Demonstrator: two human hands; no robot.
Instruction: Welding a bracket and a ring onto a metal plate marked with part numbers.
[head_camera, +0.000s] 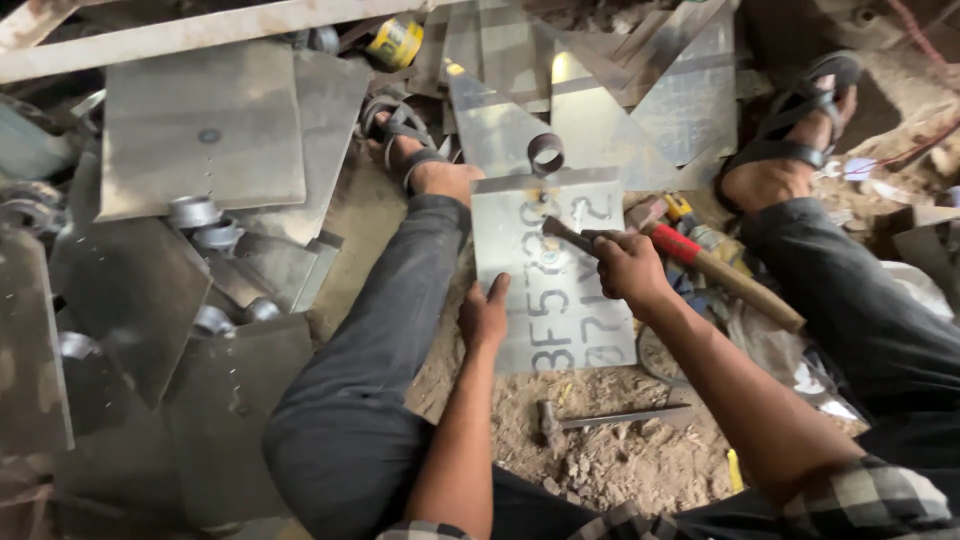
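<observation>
A: Metal sheet (553, 290) flat on dirt floor (620, 460) between legs. Left hand (484, 318) open, pressing lower-left edge.

B: Right hand (628, 268) closed around hammer (700, 262), head over sheet. Risk: glancing blow near left fingers (497, 290); sharp edges. Scrap crowds left; open floor toward body.

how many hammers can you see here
2. One hammer with a wooden handle is in the right hand, over the metal plate. A second hammer lies on the dirt between the legs. Others may be hidden among the scrap.
</observation>
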